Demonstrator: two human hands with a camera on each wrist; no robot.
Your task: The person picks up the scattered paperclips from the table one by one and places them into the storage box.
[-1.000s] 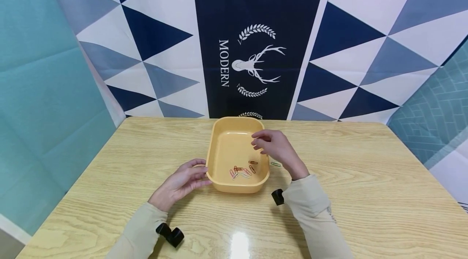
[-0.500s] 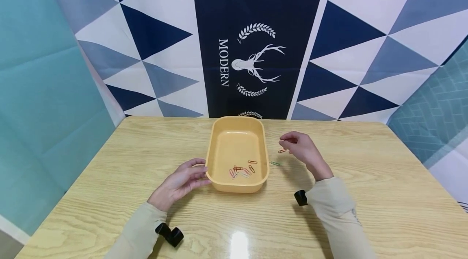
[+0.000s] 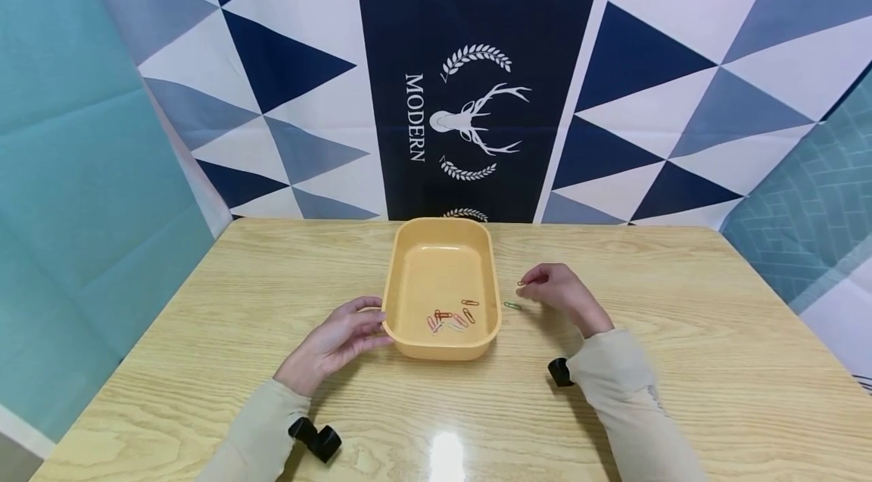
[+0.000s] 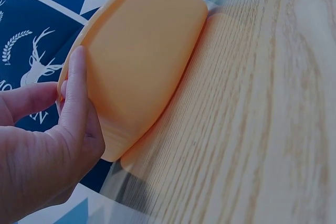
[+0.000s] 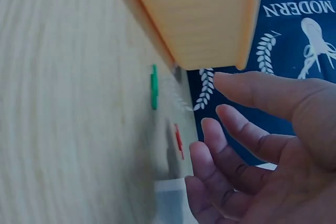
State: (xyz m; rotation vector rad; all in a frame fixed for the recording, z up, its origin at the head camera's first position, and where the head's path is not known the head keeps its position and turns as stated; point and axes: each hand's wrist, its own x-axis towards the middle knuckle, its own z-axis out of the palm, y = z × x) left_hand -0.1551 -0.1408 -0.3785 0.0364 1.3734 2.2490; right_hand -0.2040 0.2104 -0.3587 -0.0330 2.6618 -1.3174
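Note:
A shallow yellow-orange plastic tray (image 3: 439, 266) stands on the table, several red, pink and pale paper clips (image 3: 443, 315) gathered in its near end. My left hand (image 3: 341, 336) holds the tray's left rim; in the left wrist view its fingers (image 4: 77, 80) lie along the outer wall and over the rim. To the right of the tray, my right hand (image 3: 560, 290) reaches down with its fingertips right at a red paper clip (image 3: 521, 283). The right wrist view shows that red clip (image 5: 178, 141) on the table, beside loosely bent, spread fingers (image 5: 252, 135). A green paper clip (image 3: 512, 306) lies close by.
The wooden table (image 3: 681, 331) extends to both sides and in front of the tray. A patterned cloth (image 3: 470, 119) with a deer print hangs right behind its far edge. Each wrist wears a black camera mount (image 3: 561, 372).
My right hand has moved from over the tray to the right, uncovering the red clip on the table, then down to it. The left hand and tray have stayed in place.

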